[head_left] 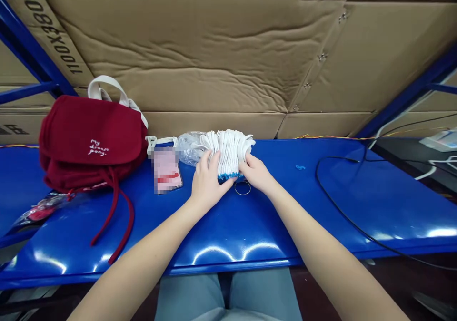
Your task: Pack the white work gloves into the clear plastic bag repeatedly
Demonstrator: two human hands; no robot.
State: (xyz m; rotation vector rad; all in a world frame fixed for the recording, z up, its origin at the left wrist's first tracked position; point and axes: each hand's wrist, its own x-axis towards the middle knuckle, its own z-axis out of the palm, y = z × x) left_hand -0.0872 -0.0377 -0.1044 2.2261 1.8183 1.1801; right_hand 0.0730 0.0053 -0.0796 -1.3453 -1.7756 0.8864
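A row of white knitted gloves (228, 153) with blue cuff edges lies packed together on the blue shelf (228, 235). My left hand (207, 178) rests on the left part of the row, fingers spread over the gloves and the thumb near the blue edge. At the right end, my right hand (257, 170) has its fingers curled around the outer gloves. Clear crumpled plastic (189, 147) touches the row on the left. Just below the gloves lies a thin ring (243, 194).
A red backpack (93, 142) with loose straps stands at the left. Beside it lies a card or phone (166, 171), partly pixelated. A small blue piece (300, 167) and a black cable (335, 202) are at the right. Cardboard (228, 50) lines the back.
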